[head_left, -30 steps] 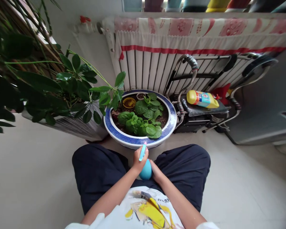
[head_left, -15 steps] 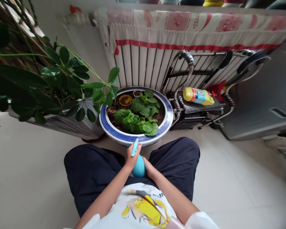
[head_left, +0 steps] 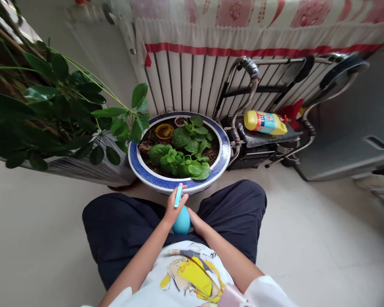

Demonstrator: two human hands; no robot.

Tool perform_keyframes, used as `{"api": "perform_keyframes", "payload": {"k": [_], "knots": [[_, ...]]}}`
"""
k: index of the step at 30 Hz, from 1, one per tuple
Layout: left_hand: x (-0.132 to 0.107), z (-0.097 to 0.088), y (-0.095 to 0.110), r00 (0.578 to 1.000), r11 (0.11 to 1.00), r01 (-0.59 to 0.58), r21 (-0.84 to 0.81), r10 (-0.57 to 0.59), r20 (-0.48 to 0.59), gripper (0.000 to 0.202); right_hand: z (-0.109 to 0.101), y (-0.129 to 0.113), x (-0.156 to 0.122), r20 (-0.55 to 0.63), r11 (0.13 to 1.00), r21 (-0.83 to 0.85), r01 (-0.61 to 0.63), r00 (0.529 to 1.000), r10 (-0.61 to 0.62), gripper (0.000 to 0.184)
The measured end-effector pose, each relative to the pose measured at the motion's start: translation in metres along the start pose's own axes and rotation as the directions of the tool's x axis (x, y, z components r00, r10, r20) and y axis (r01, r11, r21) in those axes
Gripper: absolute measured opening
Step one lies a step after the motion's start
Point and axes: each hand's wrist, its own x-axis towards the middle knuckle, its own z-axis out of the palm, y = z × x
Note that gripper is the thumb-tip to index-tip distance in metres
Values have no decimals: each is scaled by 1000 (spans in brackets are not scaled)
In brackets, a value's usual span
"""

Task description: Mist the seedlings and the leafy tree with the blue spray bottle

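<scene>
A blue spray bottle (head_left: 181, 222) with a pale blue head and a pink nozzle stands between my knees, nozzle toward the planter. My left hand (head_left: 171, 209) is closed around its neck, just under the spray head, with a finger showing near the nozzle. Against the right side of the bottle's body lies my right hand (head_left: 196, 221), its fingers curling behind it and partly hidden. Just beyond the nozzle sits a round blue-and-white planter (head_left: 225, 147) holding soil and green leafy plants (head_left: 179, 162).
A large potted plant (head_left: 57, 111) leans in from the left, some leaves overhanging the planter. At right, a yellow bottle (head_left: 265, 123) lies on the seat of a folded metal-framed walker (head_left: 253, 91). Behind stands a white radiator (head_left: 185, 81); a grey cabinet (head_left: 348, 123) is far right.
The view has tilted down and shifted slightly, so the background sits higher. Both hands still hold the spray bottle, and a left finger shows further out by the nozzle.
</scene>
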Motion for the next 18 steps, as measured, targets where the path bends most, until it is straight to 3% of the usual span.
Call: {"api": "perform_keyframes", "payload": {"k": [3,11,18], "knots": [[2,1,0,1000,999,13,-36,-13,1,31,2,-1,-1,-14,999,-23,-33,999,33,37],[0,1,-6,996,995,33,91,-25,-86,24,1,1,1,-83,996,-63,-64,995,58,33],[-4,2,-13,990,984,66,167,-44,-133,26,-3,8,10,-35,1000,-29,-3,999,2,33]]}}
